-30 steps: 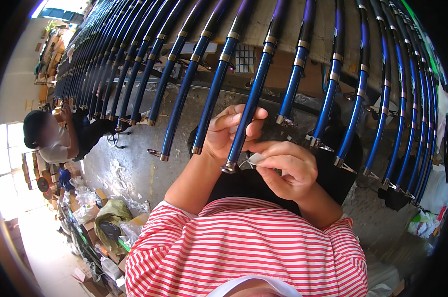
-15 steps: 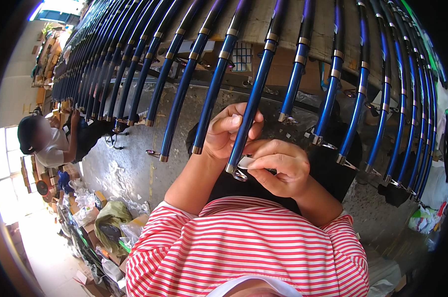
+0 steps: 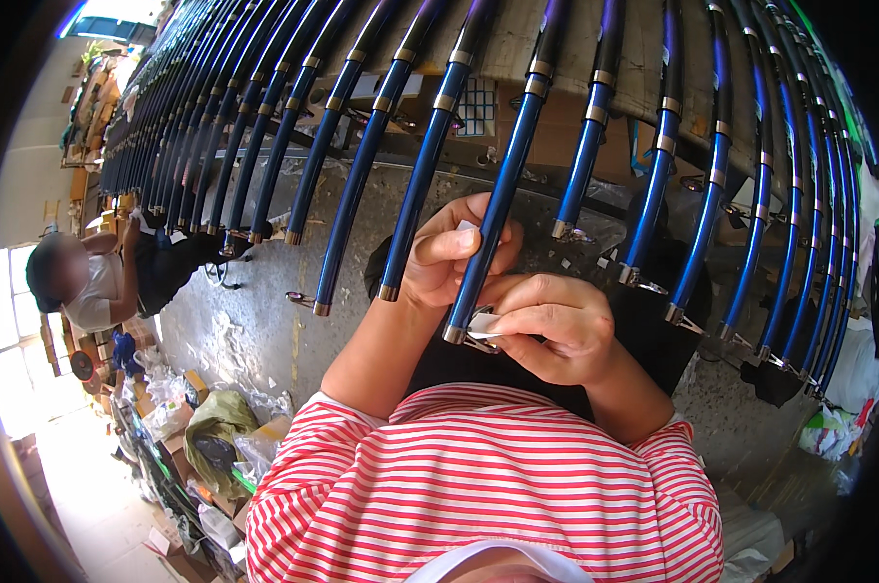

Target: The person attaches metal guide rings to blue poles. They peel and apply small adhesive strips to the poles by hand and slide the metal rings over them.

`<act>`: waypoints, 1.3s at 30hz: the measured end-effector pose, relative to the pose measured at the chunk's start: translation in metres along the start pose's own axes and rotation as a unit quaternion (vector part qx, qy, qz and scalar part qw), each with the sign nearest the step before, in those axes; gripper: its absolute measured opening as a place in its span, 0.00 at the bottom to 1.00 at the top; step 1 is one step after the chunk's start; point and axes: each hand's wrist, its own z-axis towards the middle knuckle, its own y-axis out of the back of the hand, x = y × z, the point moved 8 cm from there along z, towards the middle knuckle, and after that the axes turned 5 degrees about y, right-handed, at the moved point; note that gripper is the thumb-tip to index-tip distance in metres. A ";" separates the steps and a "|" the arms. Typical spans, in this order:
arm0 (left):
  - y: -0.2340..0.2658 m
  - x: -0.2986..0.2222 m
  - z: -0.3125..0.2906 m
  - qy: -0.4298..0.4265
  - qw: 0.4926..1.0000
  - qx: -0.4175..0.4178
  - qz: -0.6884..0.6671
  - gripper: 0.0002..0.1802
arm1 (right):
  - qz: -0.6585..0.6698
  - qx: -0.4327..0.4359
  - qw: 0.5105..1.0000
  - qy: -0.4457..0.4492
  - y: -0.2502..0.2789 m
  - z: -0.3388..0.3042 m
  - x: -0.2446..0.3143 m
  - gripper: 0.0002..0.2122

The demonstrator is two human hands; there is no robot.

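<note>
In front of me the blue fishing rod [image 3: 500, 199] hangs off the bench's near edge, its metal-capped end toward my chest. Fingers of my left hand [image 3: 441, 257] are closed beside and behind this rod, with a small white slip [image 3: 466, 226] at the thumb tip. My right hand [image 3: 553, 325] pinches another small white slip [image 3: 484, 325] between thumb and fingers, close to the rod's end. Just by that slip is a metal line guide [image 3: 481, 342], partly covered. Whether the slips are paper or tape I cannot tell.
Several more blue rods [image 3: 350, 219] stick out in a row from the bench [image 3: 517, 53] on both sides. At far left another person [image 3: 99, 277] sits by the rods. Bags and cartons [image 3: 221, 437] lie at lower left, and scraps litter the floor [image 3: 255, 340].
My right hand and its white slip have shifted slightly right, and the slip now covers more of the line guide. My left hand stays nearly still. The other person has leaned left.
</note>
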 end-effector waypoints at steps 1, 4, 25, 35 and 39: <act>0.000 0.000 0.000 0.001 1.000 0.000 0.008 0.20 | 0.003 0.006 1.000 -0.008 0.000 0.000 0.000 0.05; -0.002 -0.003 0.000 0.006 1.000 -0.001 0.029 0.21 | 0.005 0.009 1.000 -0.013 -0.001 0.001 0.000 0.05; -0.024 -0.006 0.007 0.022 1.000 0.003 0.020 0.24 | -0.012 -0.016 1.000 0.016 0.000 0.002 0.005 0.05; -0.017 -0.013 0.014 0.019 1.000 0.017 -0.009 0.23 | -0.089 -0.080 0.992 0.028 0.013 0.001 0.017 0.07; 0.003 -0.007 0.028 0.018 0.995 -0.030 -0.091 0.23 | -0.166 -0.134 0.973 0.088 0.032 -0.010 0.034 0.08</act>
